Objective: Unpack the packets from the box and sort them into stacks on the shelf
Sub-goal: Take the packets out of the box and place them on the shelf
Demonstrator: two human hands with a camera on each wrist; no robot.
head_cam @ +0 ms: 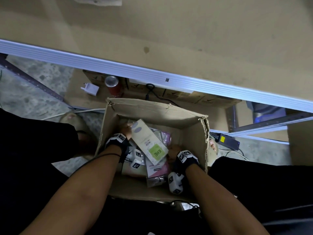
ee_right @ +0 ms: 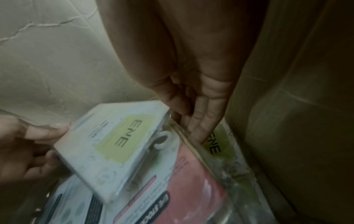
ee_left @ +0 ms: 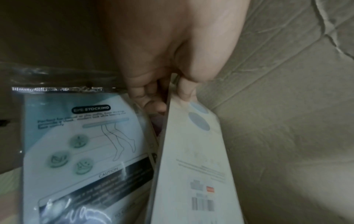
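Note:
An open cardboard box (head_cam: 193, 133) stands on the floor between my legs, with several packets inside. My left hand (head_cam: 126, 131) (ee_left: 172, 91) pinches the far end of a long pale packet (head_cam: 149, 141) (ee_left: 191, 159) (ee_right: 114, 148) with a green ENE label, lifted at a slant above the pile. My right hand (head_cam: 173, 150) (ee_right: 197, 121) is at that packet's green end, its straight fingers reaching down onto a second ENE packet (ee_right: 216, 145) by the box wall. A blue stocking packet (ee_left: 80, 144) and a pink one (head_cam: 158, 170) (ee_right: 191, 189) lie underneath. The beige shelf (head_cam: 169, 31) runs above the box.
A red can (head_cam: 113, 85), a white plug adapter (head_cam: 90, 89) and a black cable lie on the low board beyond the box, beside flat cartons. A black power brick (head_cam: 227, 140) sits on the floor to the right. My feet flank the box.

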